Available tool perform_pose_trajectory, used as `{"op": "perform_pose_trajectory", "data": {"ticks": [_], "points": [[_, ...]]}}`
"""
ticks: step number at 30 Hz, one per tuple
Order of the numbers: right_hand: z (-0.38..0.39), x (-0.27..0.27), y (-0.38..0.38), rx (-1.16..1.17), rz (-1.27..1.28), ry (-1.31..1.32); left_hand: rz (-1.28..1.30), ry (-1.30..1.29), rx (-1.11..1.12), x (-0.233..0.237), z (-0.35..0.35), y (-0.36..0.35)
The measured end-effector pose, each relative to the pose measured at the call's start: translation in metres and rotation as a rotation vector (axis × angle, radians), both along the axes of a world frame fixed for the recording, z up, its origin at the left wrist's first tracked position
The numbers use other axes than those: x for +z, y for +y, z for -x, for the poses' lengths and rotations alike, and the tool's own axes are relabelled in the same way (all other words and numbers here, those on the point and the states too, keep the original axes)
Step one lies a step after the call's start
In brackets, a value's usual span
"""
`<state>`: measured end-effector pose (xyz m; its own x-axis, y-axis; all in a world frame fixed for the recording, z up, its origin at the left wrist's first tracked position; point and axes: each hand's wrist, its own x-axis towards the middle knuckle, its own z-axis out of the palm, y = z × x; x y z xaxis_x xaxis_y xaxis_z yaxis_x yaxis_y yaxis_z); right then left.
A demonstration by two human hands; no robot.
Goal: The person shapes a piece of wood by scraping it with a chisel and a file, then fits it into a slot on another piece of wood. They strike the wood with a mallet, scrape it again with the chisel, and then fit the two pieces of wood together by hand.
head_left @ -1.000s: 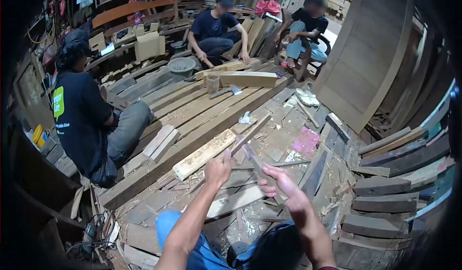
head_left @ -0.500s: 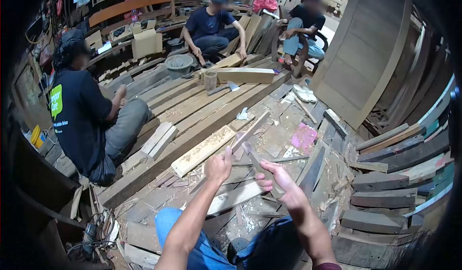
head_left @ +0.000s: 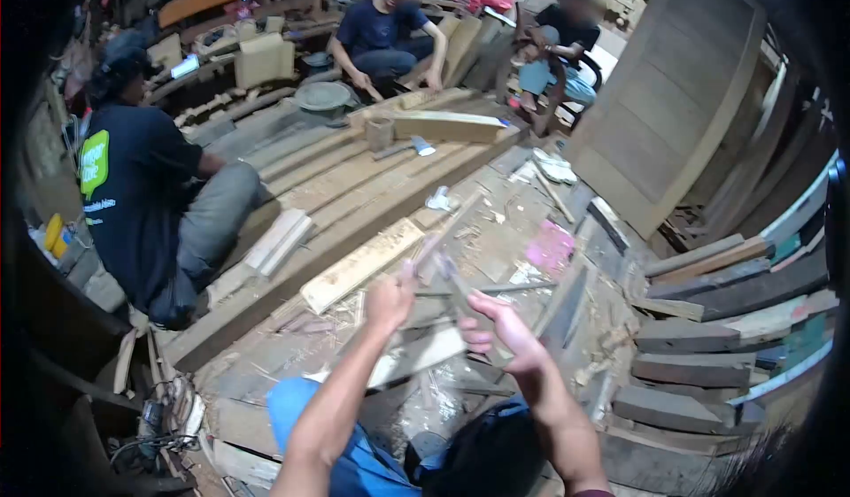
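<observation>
My left hand [head_left: 390, 299] is closed round the lower end of a thin wooden strip [head_left: 456, 217], which slants up and to the right. In my right hand [head_left: 500, 327] is a flat, narrow piece [head_left: 456, 283], blurred, with its upper end close to the strip; whether it is wood or a blade I cannot tell. Whether the two pieces touch is unclear. Beyond my left hand lies a pale board [head_left: 363, 265] with shavings on it. Another pale board [head_left: 416, 357] lies below my hands, partly hidden by them.
Three people sit around: one at left [head_left: 133, 187], one at the back [head_left: 386, 41], one at back right [head_left: 560, 46]. Long beams [head_left: 328, 218] cross the floor. A hatchet [head_left: 412, 147] lies on them. A door panel [head_left: 668, 99] leans at right beside stacked wood [head_left: 695, 369].
The view has shifted slightly. My hands keep nearly the same pose and hold the same pieces. The back person's arm and the left person's head have moved a little.
</observation>
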<state>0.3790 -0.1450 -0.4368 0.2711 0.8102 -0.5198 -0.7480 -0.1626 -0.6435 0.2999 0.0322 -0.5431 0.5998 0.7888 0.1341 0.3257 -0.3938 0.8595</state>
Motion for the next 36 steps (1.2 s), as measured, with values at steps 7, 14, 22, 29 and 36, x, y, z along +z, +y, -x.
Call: {"op": "perform_pose_trajectory", "data": {"ticks": [7, 14, 22, 29, 36], "points": [[-0.006, 0.002, -0.004, 0.054, -0.012, -0.103, -0.005, 0.025, 0.011, 0.001, 0.0, -0.005], [-0.01, 0.001, -0.002, 0.015, 0.013, -0.082, 0.09, -0.031, -0.055, -0.001, -0.007, -0.016], [-0.009, 0.003, 0.0, 0.099, 0.024, -0.154, 0.218, -0.015, -0.068, -0.02, -0.012, 0.001], [-0.007, 0.007, -0.002, 0.087, 0.018, -0.269, 0.68, -0.129, -0.193, 0.006, -0.004, -0.001], [-0.006, 0.005, -0.006, 0.052, 0.023, -0.336, 0.958, -0.228, -0.289, 0.022, 0.005, 0.0]]}}
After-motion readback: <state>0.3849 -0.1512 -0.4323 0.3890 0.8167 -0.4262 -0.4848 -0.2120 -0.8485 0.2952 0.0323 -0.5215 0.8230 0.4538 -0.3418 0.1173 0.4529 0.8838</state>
